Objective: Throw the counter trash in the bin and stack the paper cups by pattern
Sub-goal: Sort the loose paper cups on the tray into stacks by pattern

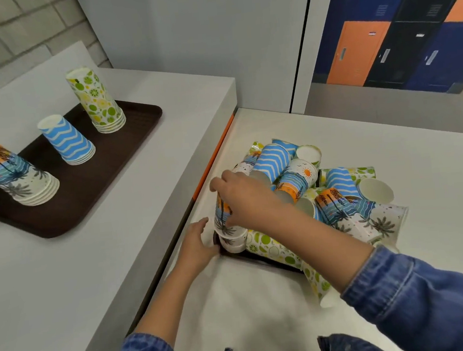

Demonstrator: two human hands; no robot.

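Note:
A heap of loose paper cups [310, 191] in mixed patterns lies on a dark tray [260, 258] on the lower counter. My right hand [243, 199] grips an upside-down palm-tree cup [224, 223] set over another palm-tree cup [232, 244] at the heap's left edge. My left hand [195, 243] rests beside the lower cup, fingers apart, touching the tray's corner. On the raised counter a brown tray [91, 187] carries three upside-down stacks: palm-tree cups [14, 174], blue zigzag cups [67, 140] and lime-and-lemon cups [96, 100].
The raised white counter [114, 255] steps down to the lower counter [389, 133] along an orange-edged gap [212, 157]. A grey wall panel stands behind. Blue, black and orange lockers [397, 35] are at the far right.

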